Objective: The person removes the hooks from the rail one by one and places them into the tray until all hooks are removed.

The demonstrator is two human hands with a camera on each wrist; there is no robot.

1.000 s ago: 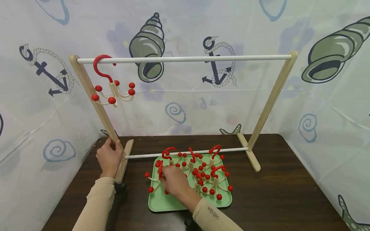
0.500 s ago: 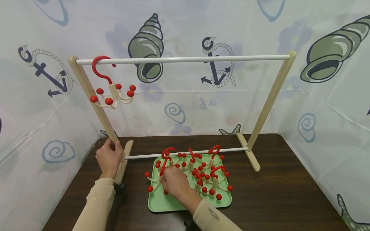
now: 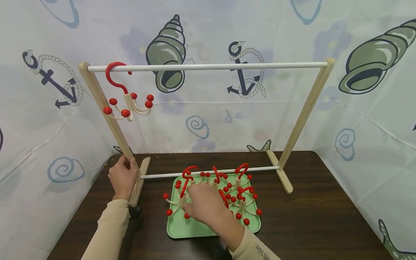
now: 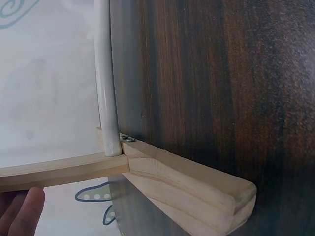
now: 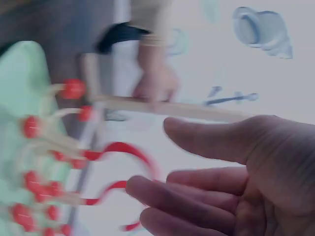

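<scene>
My left hand (image 3: 122, 178) grips the lower part of the left wooden post (image 3: 112, 124) of a rack; in the left wrist view its fingers (image 4: 27, 211) lie against that post. Over the green tray (image 3: 186, 231), my right hand (image 3: 208, 202) has thumb and fingers spread apart and holds nothing. Just left of it stands a hook ornament (image 3: 184, 187), a red hook on a pale stem with curved arms tipped by red balls. Its hook leans right. In the right wrist view two blurred red hooks (image 5: 118, 146) show beyond the fingers. The right hand partly covers other ornaments.
One similar hook ornament (image 3: 118, 85) hangs at the left end of the rack's white top bar (image 3: 208, 66). Several more, including one at the tray's right (image 3: 243, 206), crowd the tray. A lower white bar (image 3: 260, 168) crosses behind it, above the dark table (image 3: 318, 216).
The right hand has let go of the left hook ornament, opened and shifted right. That ornament's hook, upright a second ago, now leans right. The left hand stays on the post.
</scene>
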